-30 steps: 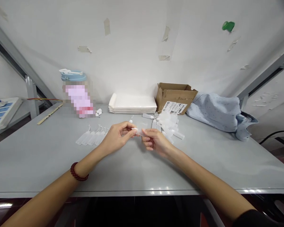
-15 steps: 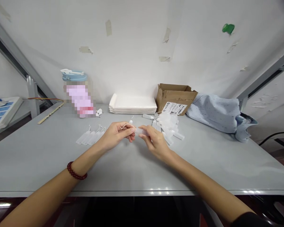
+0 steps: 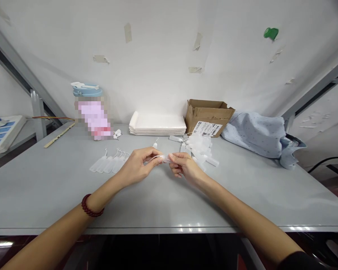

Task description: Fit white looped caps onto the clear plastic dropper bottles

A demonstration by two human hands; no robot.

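Above the grey table point(image 3: 146, 210), my left hand point(image 3: 142, 163) pinches a small translucent plastic tag with a white cord loop point(image 3: 165, 159). Thumb and fingertips of my right hand point(image 3: 187, 167) are closed on the tag's other end, and the fingers hide much of it. Left of my hands, several similar corded tags point(image 3: 107, 164) lie side by side in a row. A loose heap of such tags point(image 3: 199, 146) is just beyond my right hand. One more corded piece point(image 3: 155, 144) shows behind my left fingers.
A stack of white padded sheets point(image 3: 157, 125) lies against the wall, beside an open cardboard box point(image 3: 208, 116). Light blue cloth point(image 3: 253, 135) is at the right. A blue-lidded container point(image 3: 87, 90) and a wooden strip point(image 3: 59, 134) are at the left.
My right hand has turned and drawn its fingers together at the tag's end. The tag is now more covered by my fingers, and both hands sit slightly lower.
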